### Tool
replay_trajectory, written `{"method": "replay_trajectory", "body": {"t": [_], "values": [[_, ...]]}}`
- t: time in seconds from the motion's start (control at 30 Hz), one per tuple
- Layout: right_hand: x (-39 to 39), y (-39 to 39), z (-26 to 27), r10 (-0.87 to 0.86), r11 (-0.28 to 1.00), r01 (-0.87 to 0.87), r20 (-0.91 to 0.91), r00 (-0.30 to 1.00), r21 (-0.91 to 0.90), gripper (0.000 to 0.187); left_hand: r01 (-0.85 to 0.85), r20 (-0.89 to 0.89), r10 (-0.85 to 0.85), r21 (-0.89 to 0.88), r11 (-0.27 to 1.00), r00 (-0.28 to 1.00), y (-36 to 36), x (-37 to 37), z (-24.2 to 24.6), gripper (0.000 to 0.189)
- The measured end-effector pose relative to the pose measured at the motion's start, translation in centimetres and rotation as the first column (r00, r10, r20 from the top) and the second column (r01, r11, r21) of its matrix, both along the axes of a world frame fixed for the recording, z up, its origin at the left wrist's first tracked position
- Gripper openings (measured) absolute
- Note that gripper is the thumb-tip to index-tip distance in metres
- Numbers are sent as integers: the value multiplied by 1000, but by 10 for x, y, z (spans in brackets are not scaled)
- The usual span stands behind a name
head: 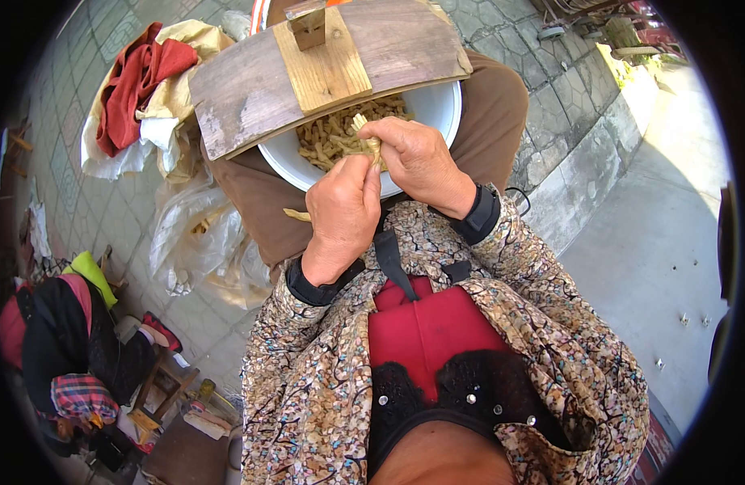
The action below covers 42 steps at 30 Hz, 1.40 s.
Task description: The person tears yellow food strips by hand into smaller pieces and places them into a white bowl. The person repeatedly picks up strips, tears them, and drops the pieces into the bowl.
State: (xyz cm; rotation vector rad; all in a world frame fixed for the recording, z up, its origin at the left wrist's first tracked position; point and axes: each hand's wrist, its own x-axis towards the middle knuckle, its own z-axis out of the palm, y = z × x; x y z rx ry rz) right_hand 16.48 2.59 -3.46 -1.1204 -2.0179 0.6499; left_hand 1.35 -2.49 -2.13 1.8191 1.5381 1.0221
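Note:
My left hand (343, 209) and my right hand (418, 159) meet over the near rim of a white basin (436, 112). Between their fingertips they pinch a small bundle of pale yellowish strips (370, 138), its frayed end pointing up. Many short, tan, knotted pieces (330, 136) lie in the basin beneath; their exact kind cannot be told. Across the basin's far part rests a grey-brown wooden board (239, 103) with a lighter plank and a small wooden block (307, 27) on it. One loose pale strip (297, 214) lies beside my left hand, over the brown trousers.
On the paving at the left are a red cloth (136, 85) on sacking and a clear plastic bag (197, 236) with some tan pieces. Farther down, another person (63, 339) sits near a small wooden stool (160, 388). A concrete ledge (581, 176) runs along the right.

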Motion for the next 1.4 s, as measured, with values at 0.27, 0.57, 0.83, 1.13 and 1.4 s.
{"method": "replay_trajectory", "body": {"t": [0.27,0.57,0.83,1.13,1.4], "values": [[8,10,8,231,944,-273,-220,948,-185,27,201,502,29,-398,895,864,5,-32,6,18],[28,27,36,443,876,-401,115,889,-269,17,401,647,114,-591,700,754,19,-50,12,18],[8,55,39,113,908,-188,-211,971,-375,17,194,522,-22,-277,941,852,58,-59,11,18],[-8,88,28,18,964,-49,-119,993,-263,14,111,526,33,-240,964,850,110,-63,-4,9],[-9,87,31,-30,992,-12,330,943,124,11,-208,-221,226,104,973,949,112,-69,-12,9]]}}
